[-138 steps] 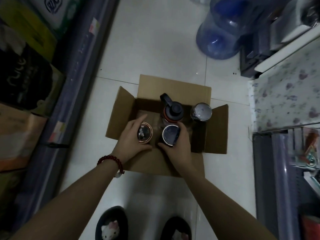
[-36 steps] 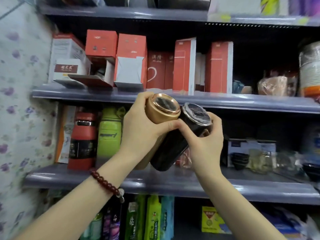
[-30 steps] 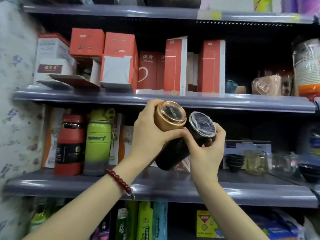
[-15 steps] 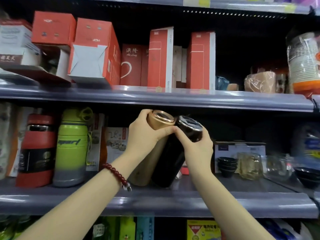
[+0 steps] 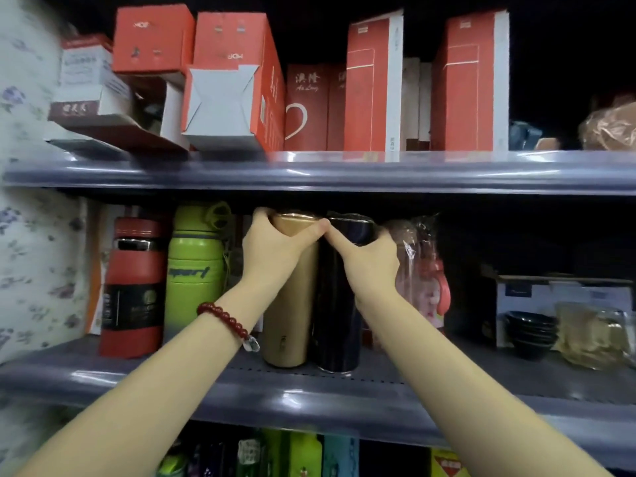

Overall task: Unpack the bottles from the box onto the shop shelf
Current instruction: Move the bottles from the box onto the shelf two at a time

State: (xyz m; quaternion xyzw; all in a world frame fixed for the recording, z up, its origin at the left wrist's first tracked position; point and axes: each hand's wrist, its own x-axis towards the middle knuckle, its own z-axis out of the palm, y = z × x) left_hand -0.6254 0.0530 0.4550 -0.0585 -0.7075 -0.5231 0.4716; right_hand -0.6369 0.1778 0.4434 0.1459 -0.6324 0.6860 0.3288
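Observation:
A gold bottle [image 5: 287, 325] and a black bottle [image 5: 339, 315] stand upright side by side on the middle grey shelf [image 5: 309, 397]. My left hand [image 5: 272, 249] grips the gold bottle around its top. Around the top of the black one curl the fingers of my right hand [image 5: 368, 259]. Both bottle bases rest on the shelf board, just behind its front lip. The cardboard box is out of view.
A red bottle [image 5: 132, 287] and a green bottle [image 5: 196, 273] stand left of the gold one. A plastic-wrapped item [image 5: 418, 270] sits right of the black bottle, then stacked dark bowls [image 5: 530, 333]. Red cartons [image 5: 371, 87] fill the shelf above.
Both hands carried the tilted bottles down and inward; the bottles now stand upright on the middle shelf. The view has moved closer to the shelf.

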